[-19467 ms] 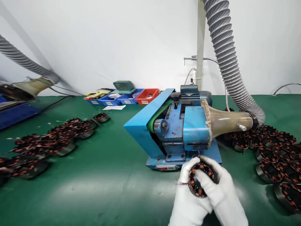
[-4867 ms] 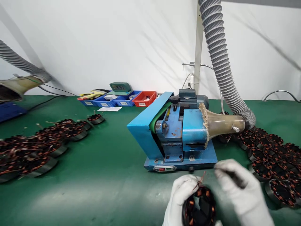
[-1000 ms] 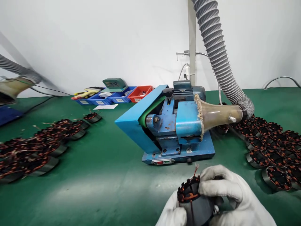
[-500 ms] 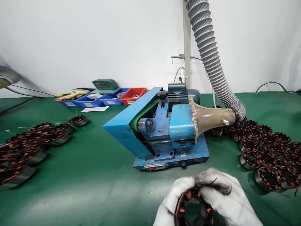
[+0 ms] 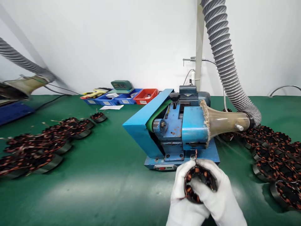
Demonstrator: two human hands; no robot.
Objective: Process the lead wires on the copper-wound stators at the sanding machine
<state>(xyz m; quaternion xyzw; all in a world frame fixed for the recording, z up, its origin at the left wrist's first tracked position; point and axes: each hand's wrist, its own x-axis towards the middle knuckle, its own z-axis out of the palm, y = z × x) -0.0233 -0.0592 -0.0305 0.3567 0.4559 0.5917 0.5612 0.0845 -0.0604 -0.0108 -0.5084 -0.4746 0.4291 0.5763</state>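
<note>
A ring-shaped motor stator [image 5: 197,172] with copper windings is held between my two white-gloved hands. My left hand [image 5: 179,185] wraps around its left side. On the right, my right hand [image 5: 222,185] grips the rim, its thumb reaching across the stator's open middle. A twisted copper lead [image 5: 196,154] points up from the stator to just below the slot in the blue hood of the belt machine [image 5: 194,125]; whether its tip enters the slot I cannot tell. Another short lead sticks out near my left hand.
Many stators [image 5: 54,138] lie in a cluster at left, and more stators [image 5: 279,157] at right. Blue bins [image 5: 107,99] and a red bin [image 5: 145,96] stand along the wall. A grey hose [image 5: 221,47] joins the machine's funnel [image 5: 223,122]. Another hose [image 5: 25,58] hangs at far left.
My hands have raised the stator towards the machine's hood, and its lead now points upward. My right thumb has moved across the stator's middle. The view has turned left.
</note>
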